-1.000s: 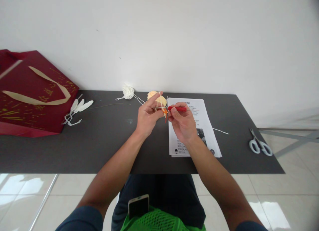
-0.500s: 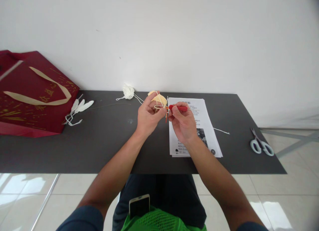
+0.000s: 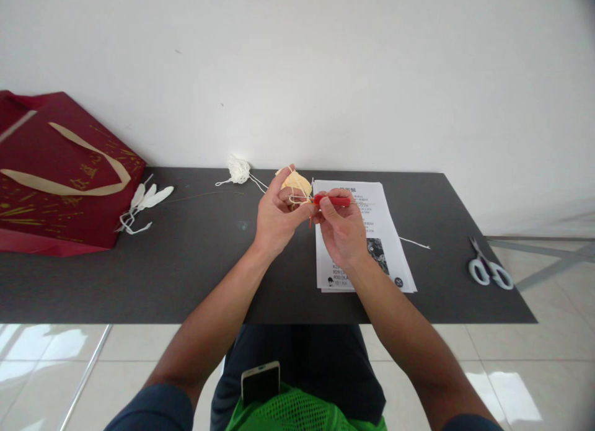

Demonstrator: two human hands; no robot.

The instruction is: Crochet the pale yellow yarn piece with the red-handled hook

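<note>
Red bag [image 3: 67,161]: far left, beside white pieces [image 3: 149,198].
White yarn ball [image 3: 238,170]: dark table's [image 3: 209,263] back edge.
Scissors [image 3: 490,271]: right end.
Left hand [image 3: 276,215]: thumb and fingers pinch orange piece [image 3: 310,221], cream yarn ball [image 3: 300,182] behind.
Right hand [image 3: 341,226]: fingers pinch red-handled tool [image 3: 334,200] above papers [image 3: 390,257].

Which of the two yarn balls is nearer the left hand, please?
The pale yellow ball, partly hidden by the left hand; the white ball sits clearly apart, farther left.

bright, diffuse light | glare patches on floor [image 3: 515,396] | top-right corner darkened
</note>
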